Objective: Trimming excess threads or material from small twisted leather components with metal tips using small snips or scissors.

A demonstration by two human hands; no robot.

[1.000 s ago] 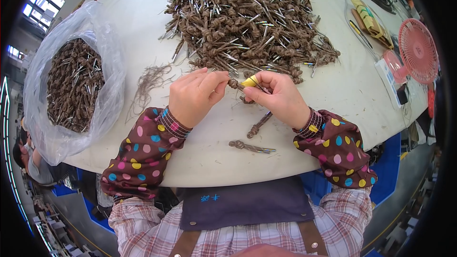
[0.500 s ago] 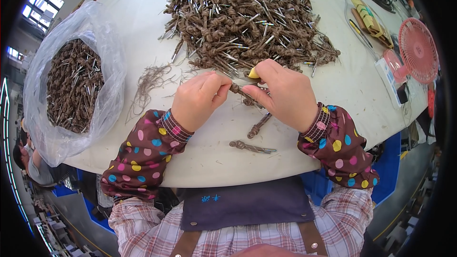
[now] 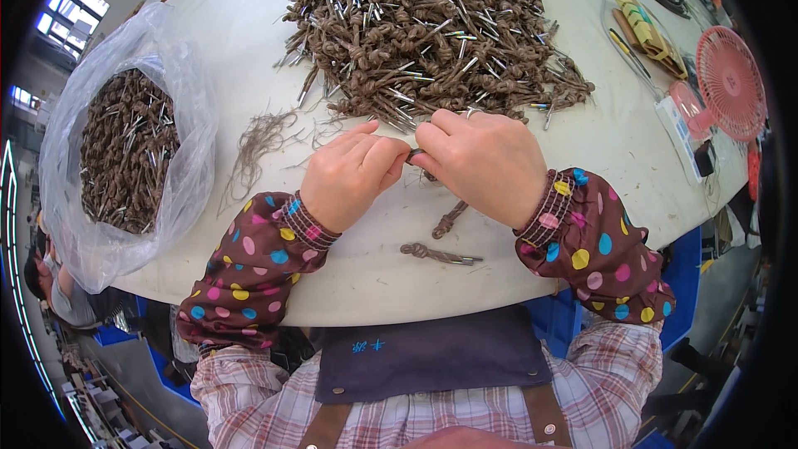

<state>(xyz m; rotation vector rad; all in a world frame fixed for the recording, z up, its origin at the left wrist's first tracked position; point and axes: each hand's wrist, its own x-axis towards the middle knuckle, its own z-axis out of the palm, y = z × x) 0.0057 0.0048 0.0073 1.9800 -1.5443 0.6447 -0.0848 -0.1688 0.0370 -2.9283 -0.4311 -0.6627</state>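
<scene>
My left hand (image 3: pixel 347 173) pinches a short knotted brown cord (image 3: pixel 413 155) between thumb and fingertips. Up against it, my right hand (image 3: pixel 482 165) is closed on the same cord, its fingers curled so that most of the cord is hidden. Whether the right palm still holds the yellow piece cannot be seen. Just below my hands lie two loose knotted cords: one (image 3: pixel 450 220) partly beneath the right hand, the other (image 3: pixel 436 254) nearer me with metal tips pointing right. Beyond my hands rises a big pile of such cords (image 3: pixel 424 33) with shiny metal ends.
A clear plastic bag (image 3: pixel 195 150) full of similar cords stands at the left. Thread scraps (image 3: pixel 259 145) lie between bag and hands. At the right are a pink fan (image 3: pixel 730 75), a white power strip (image 3: pixel 680 141) and a yellow-banded bundle (image 3: pixel 644 29). The table's curved edge (image 3: pixel 416 322) is close to me.
My right hand has shifted left and turned over the cord, bringing its fingertips against my left hand's. The yellow piece seen in its fingers earlier is now out of sight.
</scene>
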